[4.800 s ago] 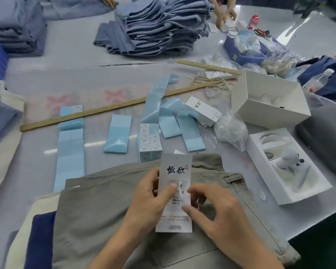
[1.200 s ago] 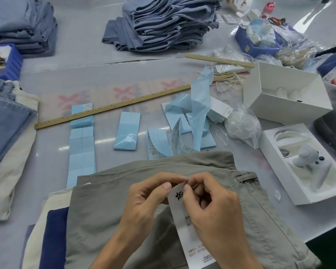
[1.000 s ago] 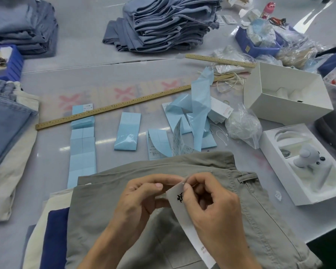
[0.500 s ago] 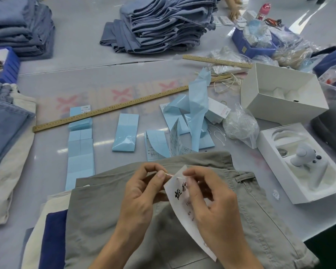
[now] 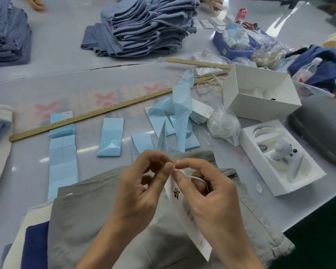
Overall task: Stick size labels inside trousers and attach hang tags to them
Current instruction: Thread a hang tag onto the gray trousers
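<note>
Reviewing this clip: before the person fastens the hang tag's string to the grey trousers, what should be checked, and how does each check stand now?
1. Hang tag in hand: ok, it hangs by the right hand.
2. String gripped: ok, left hand and right hand pinch it between their fingertips.
3. String threaded through the tag's hole: cannot tell, fingers hide it.
4. Grey trousers laid flat under the hands: ok.
5. String looped through the trousers: cannot tell.
6. Size label stuck inside: cannot tell, the inside is hidden.
</note>
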A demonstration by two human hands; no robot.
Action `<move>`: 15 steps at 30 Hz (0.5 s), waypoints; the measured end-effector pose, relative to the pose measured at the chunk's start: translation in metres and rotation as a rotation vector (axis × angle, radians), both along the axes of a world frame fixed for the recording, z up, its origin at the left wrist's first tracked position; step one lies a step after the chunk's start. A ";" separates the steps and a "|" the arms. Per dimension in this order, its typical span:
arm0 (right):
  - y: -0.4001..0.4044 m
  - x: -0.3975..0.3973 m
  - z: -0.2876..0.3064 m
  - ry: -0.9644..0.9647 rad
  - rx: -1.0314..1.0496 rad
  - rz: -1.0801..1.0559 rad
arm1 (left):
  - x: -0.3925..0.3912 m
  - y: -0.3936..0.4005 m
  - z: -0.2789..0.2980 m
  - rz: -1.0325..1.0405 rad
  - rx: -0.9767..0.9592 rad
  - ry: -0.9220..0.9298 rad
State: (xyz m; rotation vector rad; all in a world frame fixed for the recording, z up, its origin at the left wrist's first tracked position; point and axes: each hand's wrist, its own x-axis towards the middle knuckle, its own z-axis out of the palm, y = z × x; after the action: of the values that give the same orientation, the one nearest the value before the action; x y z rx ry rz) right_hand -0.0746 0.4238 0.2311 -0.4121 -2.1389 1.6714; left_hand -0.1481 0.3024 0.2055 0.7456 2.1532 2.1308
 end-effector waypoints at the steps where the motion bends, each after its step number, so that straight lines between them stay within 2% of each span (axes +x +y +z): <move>1: 0.005 0.002 0.006 0.027 0.048 -0.028 | -0.002 0.007 0.004 -0.020 0.025 -0.005; 7: 0.055 0.024 0.044 0.114 0.535 -0.262 | -0.003 0.080 0.031 -0.325 0.343 -0.148; 9: 0.075 0.032 0.054 0.114 0.749 -0.292 | -0.001 0.105 0.035 -0.406 0.358 -0.209; 11: 0.093 0.037 0.055 0.041 0.877 -0.313 | 0.004 0.124 0.034 -0.468 0.330 -0.291; 15: 0.111 0.041 0.036 -0.087 0.887 -0.319 | 0.014 0.141 0.011 -0.486 0.235 -0.384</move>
State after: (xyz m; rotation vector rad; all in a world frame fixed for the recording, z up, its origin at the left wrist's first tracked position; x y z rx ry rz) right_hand -0.0340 0.5350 0.2674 -0.5033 -2.4460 0.4487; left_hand -0.1337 0.4438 0.2162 0.7068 1.3836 2.0634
